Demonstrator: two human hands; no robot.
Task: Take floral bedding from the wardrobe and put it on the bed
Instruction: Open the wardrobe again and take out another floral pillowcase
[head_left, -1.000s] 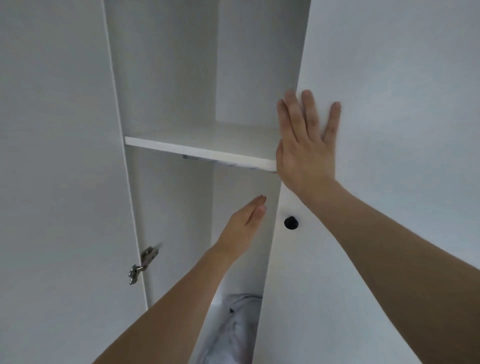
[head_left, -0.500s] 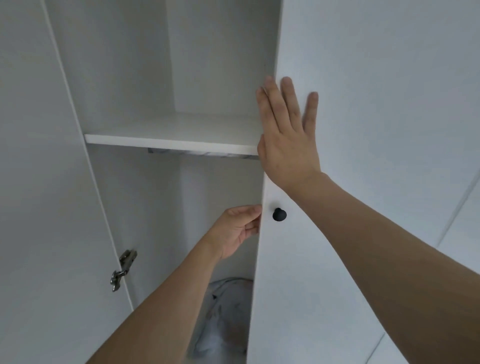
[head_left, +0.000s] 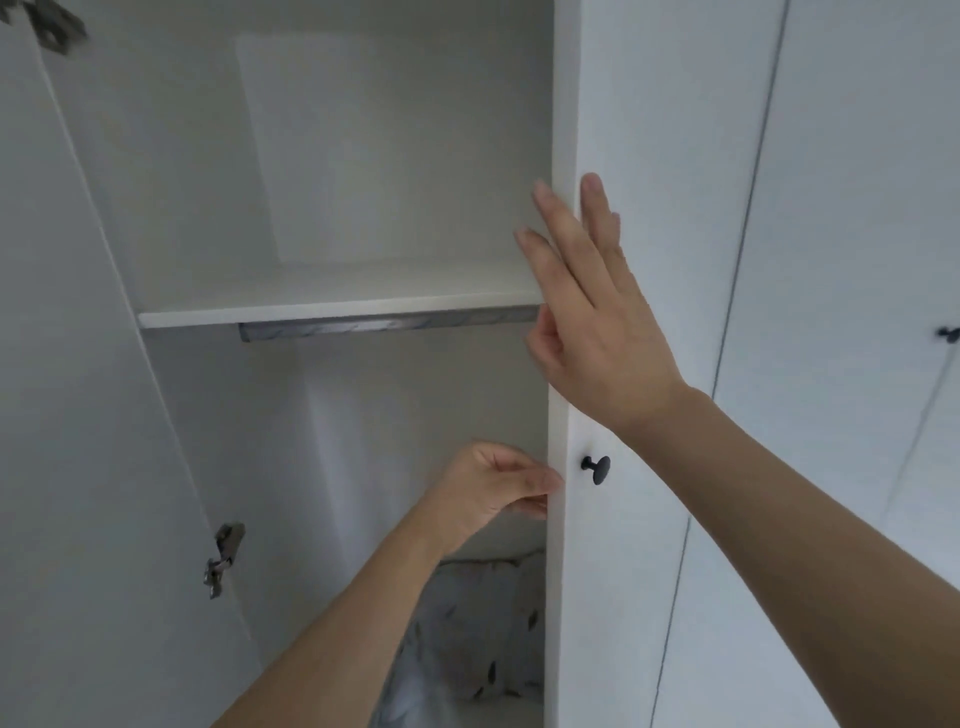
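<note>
— Floral bedding (head_left: 467, 639) lies low in the wardrobe, under the shelf (head_left: 337, 306), untouched. What changed?

— The door (head_left: 623, 597) has swung wider than a second ago, so more of the bedding shows and the way in is freeing up.

— And the hands?

— The left hand (head_left: 493, 486) was reaching open-fingered; now it pinches the door's edge beside the knob (head_left: 597, 469). The right hand (head_left: 592, 317) stays flat and open on the door, holding nothing

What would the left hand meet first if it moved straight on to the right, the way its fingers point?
Probably the door edge: the left hand already has fingertips on or near it.
</note>
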